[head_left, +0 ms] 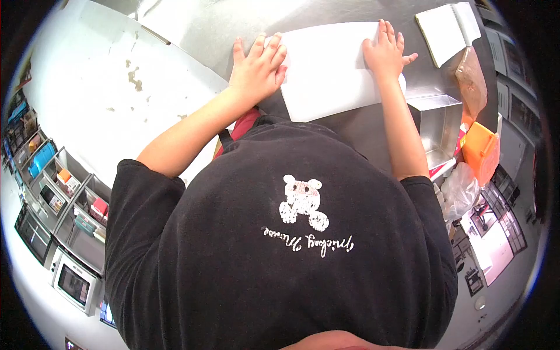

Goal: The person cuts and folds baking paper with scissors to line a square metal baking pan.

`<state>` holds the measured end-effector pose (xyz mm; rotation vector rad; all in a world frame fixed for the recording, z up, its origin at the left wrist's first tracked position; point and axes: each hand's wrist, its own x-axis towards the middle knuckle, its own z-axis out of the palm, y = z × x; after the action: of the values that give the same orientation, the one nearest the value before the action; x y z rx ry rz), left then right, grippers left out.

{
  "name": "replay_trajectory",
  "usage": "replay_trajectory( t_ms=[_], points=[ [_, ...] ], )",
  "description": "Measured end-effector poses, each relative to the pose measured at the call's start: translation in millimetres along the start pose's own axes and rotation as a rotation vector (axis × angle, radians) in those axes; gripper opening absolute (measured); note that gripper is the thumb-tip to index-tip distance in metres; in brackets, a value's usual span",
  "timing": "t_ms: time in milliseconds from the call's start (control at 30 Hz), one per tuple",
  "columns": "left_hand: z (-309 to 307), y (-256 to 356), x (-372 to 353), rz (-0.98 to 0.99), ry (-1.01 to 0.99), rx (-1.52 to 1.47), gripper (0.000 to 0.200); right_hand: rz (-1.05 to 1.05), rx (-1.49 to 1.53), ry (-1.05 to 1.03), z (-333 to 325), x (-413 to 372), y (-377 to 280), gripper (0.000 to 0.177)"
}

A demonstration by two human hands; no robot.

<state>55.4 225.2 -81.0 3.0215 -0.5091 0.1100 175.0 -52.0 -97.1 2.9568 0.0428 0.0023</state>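
Note:
A white sheet, apparently paper (pixel 326 55), lies on the grey metal counter in front of my chest. A crease or overlapping edge crosses it, and its lower part looks brighter. My left hand (pixel 259 67) lies flat at the sheet's left edge, palm down, with fingers stretched out. At the right edge, my right hand (pixel 386 53) presses flat on the sheet, its little finger spread outward. Both hands are open and grip nothing. Whatever lies under the palms is hidden.
An open notebook (pixel 446 35) lies at the far right. Nearer are a brown package (pixel 471 81), a rectangular metal tin (pixel 437 125), an orange container (pixel 481 151) and a clear plastic bag (pixel 461 189). A pale board (pixel 116 76) with brownish patches spreads to the left.

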Motion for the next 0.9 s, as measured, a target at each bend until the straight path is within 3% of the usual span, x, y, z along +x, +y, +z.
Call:
replay_trajectory(
  t_ms=[367, 467, 533, 600, 667, 733, 867, 900],
  points=[
    [3.1, -0.3, -1.4, 0.008, 0.047, -0.012, 0.04, 0.025, 0.034, -0.145, -16.4, 2.4, 7.1, 0.069],
    [2.6, -0.8, -0.5, -0.002, 0.032, -0.012, 0.04, 0.006, 0.201, -0.043, -26.7, -6.4, 22.6, 0.067],
    [4.2, -1.4, -1.0, -0.012, 0.0, -0.035, 0.041, -0.057, 0.615, 0.169, -45.0, -38.1, 36.3, 0.066],
    [5.3, -2.7, -0.8, 0.001, 0.002, -0.045, 0.042, -0.232, 0.598, 0.223, -28.0, -88.5, 49.7, 0.066],
    [4.1, -5.4, -0.8, 0.01, 0.008, -0.054, 0.042, -0.374, 0.27, -0.059, -17.4, -143.4, 50.5, 0.065],
    [1.3, -6.4, 0.0, -0.005, -0.021, -0.057, 0.044, -0.344, 0.275, -0.243, -33.2, -175.9, 35.4, 0.065],
    [-14.1, 2.4, -9.5, 0.127, 0.187, -0.098, 0.05, -0.247, 0.29, -0.244, -31.4, -191.9, 19.8, 0.065],
    [-18.1, 5.1, -15.8, 0.37, 0.105, -0.169, 0.051, -0.214, 0.289, -0.233, -31.7, -192.5, 14.2, 0.064]
  ],
)
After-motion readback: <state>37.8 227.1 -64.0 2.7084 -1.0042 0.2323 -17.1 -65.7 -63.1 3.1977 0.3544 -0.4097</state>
